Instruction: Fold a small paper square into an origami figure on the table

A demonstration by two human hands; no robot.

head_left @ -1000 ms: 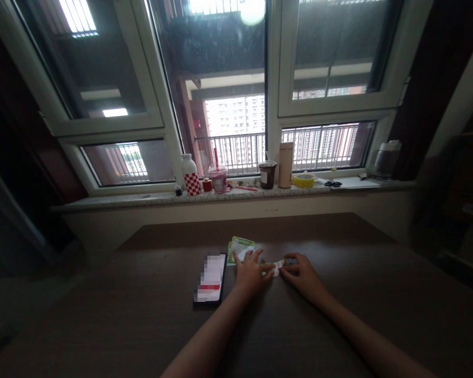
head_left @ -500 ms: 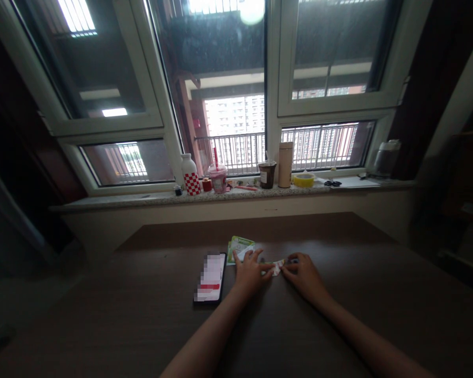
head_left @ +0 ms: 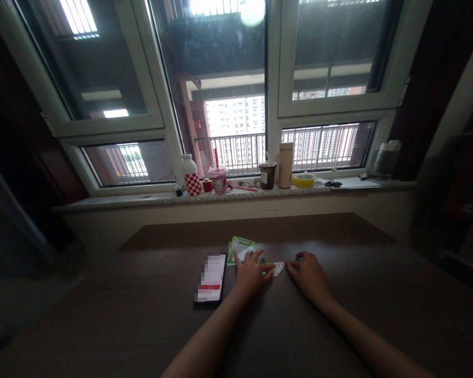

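A small folded piece of paper [head_left: 278, 269], whitish with a faint pattern and a pointed right end, lies on the brown table between my hands. My left hand [head_left: 251, 272] rests with fingers spread, its thumb side pressing the paper's left end down. Thumb and a finger of my right hand [head_left: 309, 274] pinch the pointed tip at the right. Partly under my left fingertips is a small stack of green-and-white printed cards or packets [head_left: 242, 243]. What lies beneath the left palm is hidden.
Left of my hands, a phone [head_left: 210, 278] lies with its screen lit. Along the windowsill [head_left: 157, 199] stand a checkered bottle [head_left: 192, 176], a pink drink cup [head_left: 219, 179], a dark drink cup [head_left: 267, 175], a tan flask [head_left: 286, 165], yellow tape [head_left: 304, 181] and scissors [head_left: 333, 184].
My right hand has shifted slightly right, its fingertips now at the paper's tip. The paper looks flatter and more pointed than before. My left hand has hardly moved.
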